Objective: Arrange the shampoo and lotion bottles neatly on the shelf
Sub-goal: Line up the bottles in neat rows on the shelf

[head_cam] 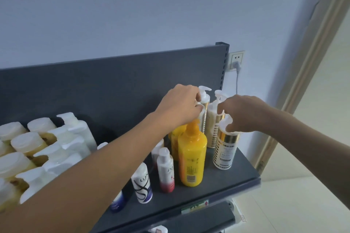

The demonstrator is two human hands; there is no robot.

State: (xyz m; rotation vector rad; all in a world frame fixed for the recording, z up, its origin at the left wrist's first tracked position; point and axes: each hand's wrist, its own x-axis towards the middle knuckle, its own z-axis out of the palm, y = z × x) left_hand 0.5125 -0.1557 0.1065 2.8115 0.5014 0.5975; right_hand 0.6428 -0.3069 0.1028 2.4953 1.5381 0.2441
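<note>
On shelf (223, 181): LUX bottle (142, 185) (upright)

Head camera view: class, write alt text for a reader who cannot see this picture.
Two bare hands reach over a dark shelf: the left hand and the right hand each grip the white pump top of a gold-striped bottle. A yellow pump bottle and small white bottles stand in front.
</note>
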